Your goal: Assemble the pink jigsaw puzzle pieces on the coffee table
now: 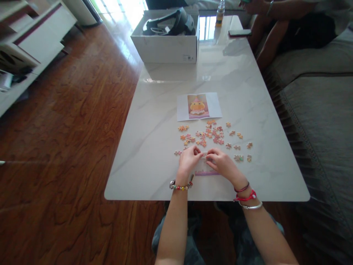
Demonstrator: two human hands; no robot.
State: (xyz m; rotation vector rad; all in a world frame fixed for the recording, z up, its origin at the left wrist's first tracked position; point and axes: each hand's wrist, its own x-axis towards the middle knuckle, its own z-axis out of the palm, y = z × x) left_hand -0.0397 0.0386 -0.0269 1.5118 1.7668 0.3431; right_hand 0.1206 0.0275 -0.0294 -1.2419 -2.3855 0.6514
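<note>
**Puzzle work at near bench edge**

White box (165, 48), far left on the bench (154, 147): small printed label on its near face, unreadable; a dark headset lies inside, partly hidden.

Left hand (189, 157): fingertips pinched on something small, hidden by the fingers.

Reference print (199, 106): yellow figure on pink, long axis left-right, no legible writing.

Purple-edged strip (206, 172): between the wrists, long axis left-right, parallel to the near edge, partly covered.

Loose puzzle pieces (213, 133): scattered between the print and the hands.

Right hand (222, 162): pinched likewise, fingertips meeting the left's.

Far right: another person's arm (264, 40), cut off.
</note>
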